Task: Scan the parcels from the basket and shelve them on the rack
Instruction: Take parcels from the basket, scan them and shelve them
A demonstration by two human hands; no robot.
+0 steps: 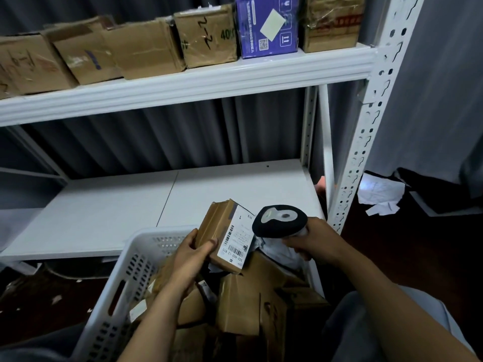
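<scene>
Holding the parcel (224,235) in the left hand (192,253) while the right hand (315,240) grips the scanner (281,221), a tilted label risks misreads.

Grey pleated curtains (146,142) hang behind the white slotted rack (366,131) in front of me and run on past its right post, filling the whole backdrop of the dim room. The floor (392,262) below is dark reddish-brown. Crumpled white paper (379,192) lies just right of the rack, beside a black bundle (439,189) I cannot make out, and small pale scraps (56,299) dot the floor at my left. The light is low and cool, brightest on the paper.
</scene>
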